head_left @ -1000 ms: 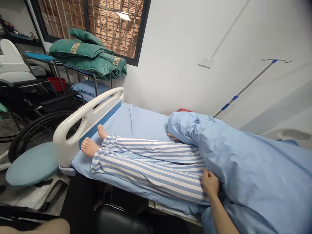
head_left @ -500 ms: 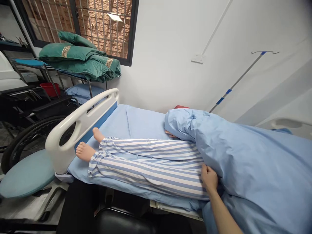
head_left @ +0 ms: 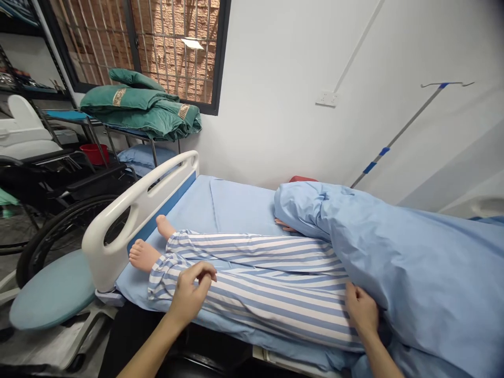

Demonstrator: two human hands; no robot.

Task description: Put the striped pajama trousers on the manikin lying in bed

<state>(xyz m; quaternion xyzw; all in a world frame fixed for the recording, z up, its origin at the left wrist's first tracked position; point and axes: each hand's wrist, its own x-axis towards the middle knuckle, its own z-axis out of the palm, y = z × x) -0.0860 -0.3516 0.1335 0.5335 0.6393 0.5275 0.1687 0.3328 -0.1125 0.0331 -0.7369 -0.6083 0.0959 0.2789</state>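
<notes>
Hospital bed [head_left: 105,268] is stretching from its white footboard [head_left: 137,195] at 8 o'clock across to 3 o'clock. Around it, a wheelchair [head_left: 66,247] is standing at 9 o'clock, a round teal stool [head_left: 51,296] is sitting at 8 o'clock, and a barred window [head_left: 173,52] is facing a brick wall at 11 o'clock. Folded green quilts [head_left: 142,107] are lying on a metal rack [head_left: 98,126] at 10 o'clock, and an IV pole [head_left: 397,128] is slanting along the wall at 2 o'clock.

Blue duvet [head_left: 413,262] is filling the 3 to 4 o'clock side of the bed, covering the upper body of a nursing manikin [head_left: 165,227], while its legs in striped hospital trousers [head_left: 255,268] are lying uncovered on the blue bed sheet [head_left: 244,202]. Both feet are bare and are pointing toward the footboard, and the duvet's near edge is crossing the thighs.

The right hand [head_left: 362,310] is working at 4 o'clock, its grip clenched on that duvet edge. The left hand [head_left: 192,291] is hanging over the shins at 7 o'clock, its grip released, fingers loosely curled and holding nothing.
</notes>
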